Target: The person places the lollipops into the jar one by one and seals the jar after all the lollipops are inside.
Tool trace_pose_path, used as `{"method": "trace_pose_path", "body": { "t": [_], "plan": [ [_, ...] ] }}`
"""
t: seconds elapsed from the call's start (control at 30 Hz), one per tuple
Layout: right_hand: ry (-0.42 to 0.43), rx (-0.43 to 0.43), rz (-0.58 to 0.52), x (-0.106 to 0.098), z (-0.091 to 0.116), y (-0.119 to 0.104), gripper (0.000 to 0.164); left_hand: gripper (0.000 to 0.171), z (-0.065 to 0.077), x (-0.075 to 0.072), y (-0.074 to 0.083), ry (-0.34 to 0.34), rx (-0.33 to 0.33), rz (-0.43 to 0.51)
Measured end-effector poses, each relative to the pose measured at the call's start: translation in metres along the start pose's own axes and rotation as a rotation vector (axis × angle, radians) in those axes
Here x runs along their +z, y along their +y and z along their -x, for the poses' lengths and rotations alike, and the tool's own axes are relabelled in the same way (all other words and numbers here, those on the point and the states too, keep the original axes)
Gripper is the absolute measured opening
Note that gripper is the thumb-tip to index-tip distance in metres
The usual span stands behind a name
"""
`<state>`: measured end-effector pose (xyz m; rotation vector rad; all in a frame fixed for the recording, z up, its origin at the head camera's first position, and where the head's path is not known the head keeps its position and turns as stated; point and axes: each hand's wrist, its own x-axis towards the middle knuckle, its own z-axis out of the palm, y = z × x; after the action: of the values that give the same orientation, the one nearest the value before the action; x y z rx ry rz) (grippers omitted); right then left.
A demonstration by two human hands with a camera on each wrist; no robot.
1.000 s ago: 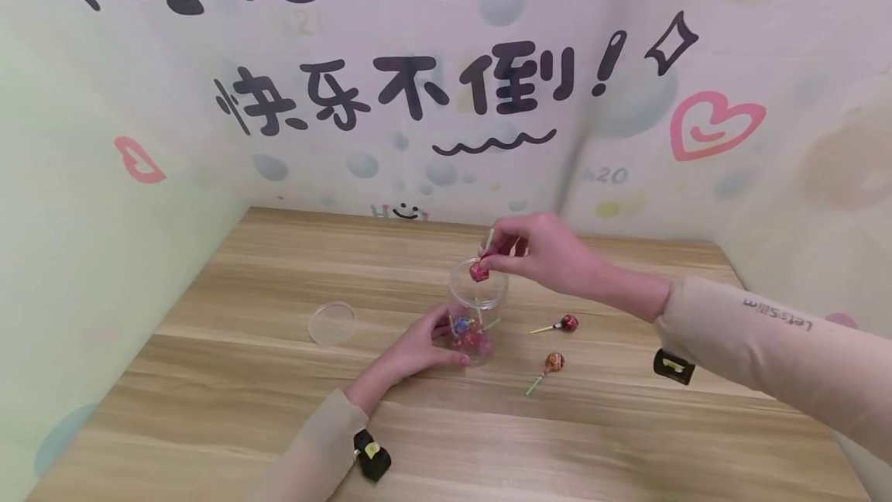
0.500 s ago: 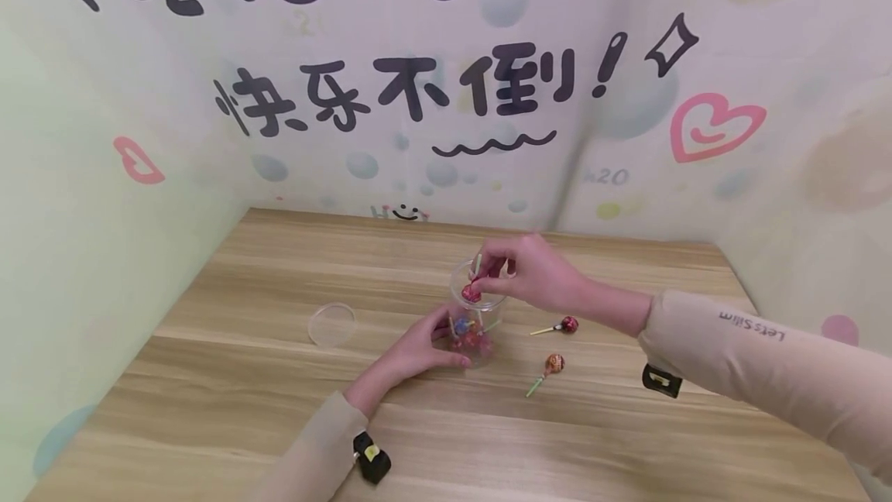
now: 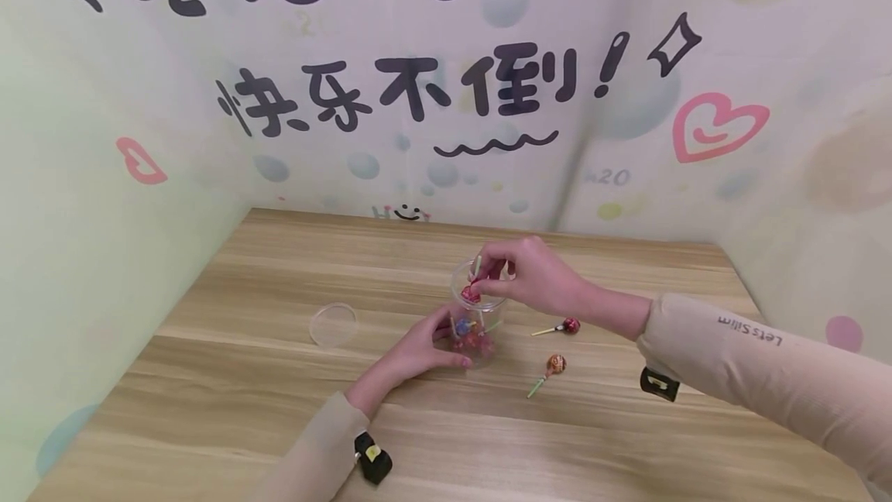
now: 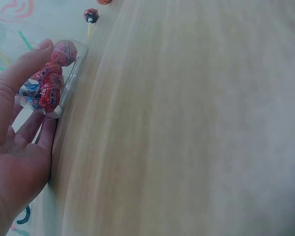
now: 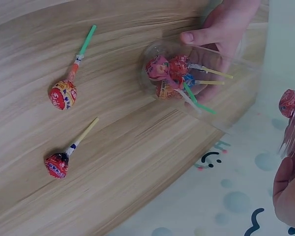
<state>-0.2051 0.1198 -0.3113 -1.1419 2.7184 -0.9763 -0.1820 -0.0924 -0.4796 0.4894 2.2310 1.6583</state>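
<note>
In the head view my left hand (image 3: 418, 345) curls round the lower part of a clear plastic jar (image 3: 493, 318) standing upright. Several wrapped lollipops (image 5: 178, 66) lie heads down at its bottom, red, pink, blue and orange, as the right wrist view shows. My right hand (image 3: 536, 276) pinches another lollipop, a red-wrapped one (image 3: 471, 296), with its green stick pointing up. That candy head sits at the jar's open mouth, inside the rim in the head view. The left wrist view has my left thumb and fingers (image 4: 24, 69) on either side of the jar.
Two loose lollipops lie right of the jar: a dark red one (image 3: 571, 325) with a yellow stick and an orange one (image 3: 556, 364) with a green stick. A clear round lid (image 3: 333, 325) rests to the left on the wood-grain table (image 3: 230, 378). A printed wall stands behind.
My right hand has come down and left, bringing the red lollipop from above the jar into its mouth. Over the last half second it hardly moves. My left hand stays in place.
</note>
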Motion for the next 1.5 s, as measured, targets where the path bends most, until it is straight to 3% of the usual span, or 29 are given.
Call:
{"method": "trace_pose_path", "body": {
  "t": [0.8,1.03,1.5],
  "plan": [
    [0.028,0.002,-0.032,-0.005,0.005,0.001,0.020,0.076,-0.001,0.000,-0.002,-0.027,0.023,0.023],
    [0.086,-0.012,-0.039,-0.012,0.009,0.003,0.020,0.078,-0.002,0.000,-0.003,-0.024,0.021,0.017],
    [0.202,0.069,-0.055,-0.028,0.023,0.023,0.020,0.082,-0.002,0.001,-0.002,-0.002,-0.006,-0.007]
  ]
}}
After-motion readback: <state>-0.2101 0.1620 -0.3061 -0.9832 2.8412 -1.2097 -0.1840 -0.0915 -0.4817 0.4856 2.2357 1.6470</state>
